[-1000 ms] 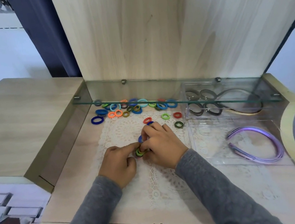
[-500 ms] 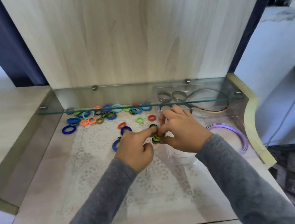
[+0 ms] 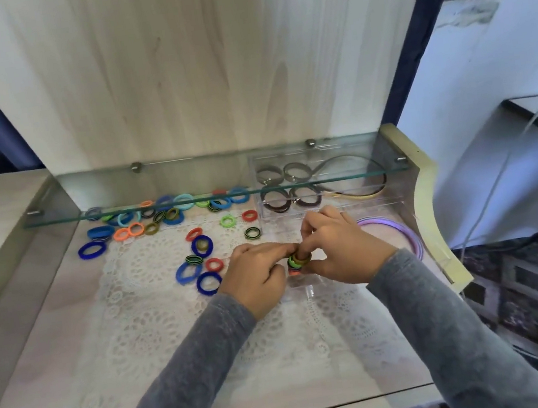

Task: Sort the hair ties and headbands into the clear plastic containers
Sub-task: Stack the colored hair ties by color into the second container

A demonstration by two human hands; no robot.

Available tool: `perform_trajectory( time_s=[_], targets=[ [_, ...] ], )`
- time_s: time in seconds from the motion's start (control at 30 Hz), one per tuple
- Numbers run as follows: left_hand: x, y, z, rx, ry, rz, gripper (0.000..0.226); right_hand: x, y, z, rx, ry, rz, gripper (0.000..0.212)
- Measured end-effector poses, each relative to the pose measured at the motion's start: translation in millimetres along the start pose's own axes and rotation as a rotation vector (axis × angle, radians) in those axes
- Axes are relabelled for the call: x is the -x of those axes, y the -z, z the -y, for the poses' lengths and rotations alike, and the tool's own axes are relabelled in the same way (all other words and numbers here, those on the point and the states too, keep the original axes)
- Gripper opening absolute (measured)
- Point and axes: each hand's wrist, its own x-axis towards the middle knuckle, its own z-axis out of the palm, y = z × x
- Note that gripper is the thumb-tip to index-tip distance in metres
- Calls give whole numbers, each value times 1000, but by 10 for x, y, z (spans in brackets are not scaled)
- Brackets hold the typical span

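Both hands meet over the left end of the near clear container (image 3: 302, 290). My right hand (image 3: 339, 249) has a small stack of hair ties (image 3: 296, 262), green, olive and orange, ringed on a finger. My left hand (image 3: 256, 271) pinches that stack from the left. Several loose hair ties (image 3: 197, 269) in blue, red and green lie on the lace mat just left of my hands. More hair ties (image 3: 165, 211) lie under the glass shelf. A purple headband (image 3: 403, 236) lies in the near container. The far container (image 3: 377, 200) holds dark hair ties (image 3: 277, 202) and a headband (image 3: 363, 194).
A glass shelf (image 3: 55, 220) spans the desk above the far row of ties. A white lace mat (image 3: 139, 325) covers the wooden desk (image 3: 59, 371). A wooden back panel (image 3: 208, 74) rises behind. The desk's curved right edge (image 3: 437, 232) borders a drop to the floor.
Both hands have carried the stack of ties rightwards from the lace mat to the near container's left end. The camera view has also swung right.
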Motion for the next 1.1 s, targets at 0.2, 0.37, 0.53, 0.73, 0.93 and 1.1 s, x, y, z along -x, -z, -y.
perform_trajectory(
  time_s=[0.2, 0.37, 0.53, 0.73, 0.93, 1.1],
  targets=[
    [126, -38, 111, -10, -51, -79, 61, -69, -93, 5, -91, -20, 90, 27],
    [265, -53, 177, -68, -165, -143, 58, -128, -109, 39, -79, -26, 165, 31],
    [329, -52, 226, -51, -227, -179, 48, -154, -53, 118, -3, -34, 246, 25],
    [339, -54, 244, -29, -255, -229, 39, -115, 62, 268, 97, -60, 343, 36],
    [343, -67, 262, -44, -267, -240, 37, -91, 102, 386, 123, -42, 397, 32],
    [350, -55, 243, -29, -257, -258, 27, -95, 103, 406, 95, -68, 416, 38]
  ],
)
